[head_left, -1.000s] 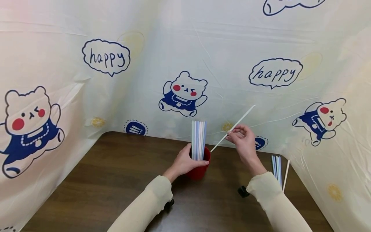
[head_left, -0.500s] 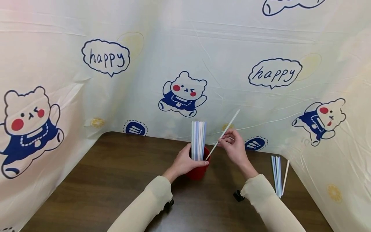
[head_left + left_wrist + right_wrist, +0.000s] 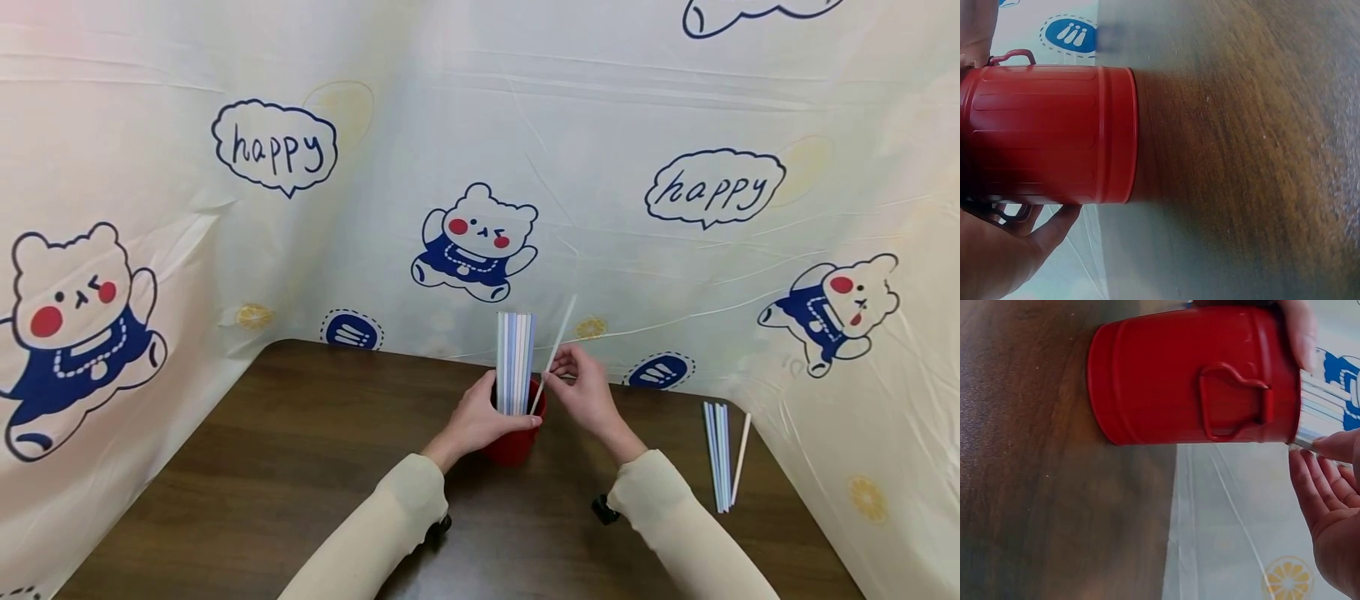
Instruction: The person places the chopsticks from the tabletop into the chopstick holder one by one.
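A red metal pail (image 3: pixel 513 450) with small side handles stands upright on the table. My left hand (image 3: pixel 480 415) grips it near the rim, the thumb lying across the front of the striped straws. Blue, white and pale straws (image 3: pixel 515 358) stand bunched in the pail. My right hand (image 3: pixel 588 398) pinches a thin pale straw (image 3: pixel 562 329) between thumb and fingers at the pail's right side. This straw leans right, its lower end inside the rim. In the right wrist view, the pail (image 3: pixel 1179 381) appears sideways, the right hand (image 3: pixel 1335 512) close to its mouth.
On the table's right side lie several blue and white straws (image 3: pixel 717 458), with one pale pinkish straw (image 3: pixel 741 458) beside them. A printed cloth (image 3: pixel 585 108) hangs behind the brown wooden table (image 3: pixel 315 417) and down both sides.
My right hand has moved left and slightly down, bringing the pale straw from beside the pail to inside its rim and more upright. My left hand and the pail have stayed put.
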A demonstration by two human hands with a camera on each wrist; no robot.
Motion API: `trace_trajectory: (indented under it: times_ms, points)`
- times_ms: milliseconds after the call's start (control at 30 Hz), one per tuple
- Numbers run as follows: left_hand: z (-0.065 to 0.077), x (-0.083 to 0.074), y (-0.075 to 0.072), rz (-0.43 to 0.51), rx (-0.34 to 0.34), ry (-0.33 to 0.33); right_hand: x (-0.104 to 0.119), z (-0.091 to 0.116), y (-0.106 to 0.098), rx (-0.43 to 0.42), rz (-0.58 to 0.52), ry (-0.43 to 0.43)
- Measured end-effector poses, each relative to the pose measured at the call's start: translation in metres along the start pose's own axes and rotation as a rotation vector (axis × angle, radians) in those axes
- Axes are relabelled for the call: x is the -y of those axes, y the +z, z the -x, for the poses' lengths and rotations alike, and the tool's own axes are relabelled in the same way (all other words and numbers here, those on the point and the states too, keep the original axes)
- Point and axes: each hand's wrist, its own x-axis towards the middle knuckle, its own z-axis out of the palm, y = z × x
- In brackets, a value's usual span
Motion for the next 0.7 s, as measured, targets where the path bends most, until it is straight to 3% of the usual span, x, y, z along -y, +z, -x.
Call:
trace_trajectory:
  times_ms: [300, 700]
  points:
    - [-0.002, 0.002, 0.002, 0.001, 0.001, 0.021, -0.008, 0.003, 0.014, 0.112, 0.114, -0.022]
    - [-0.002, 0.003, 0.000, 0.014, 0.007, 0.015, -0.012, 0.003, 0.017, 0.111, 0.111, 0.019]
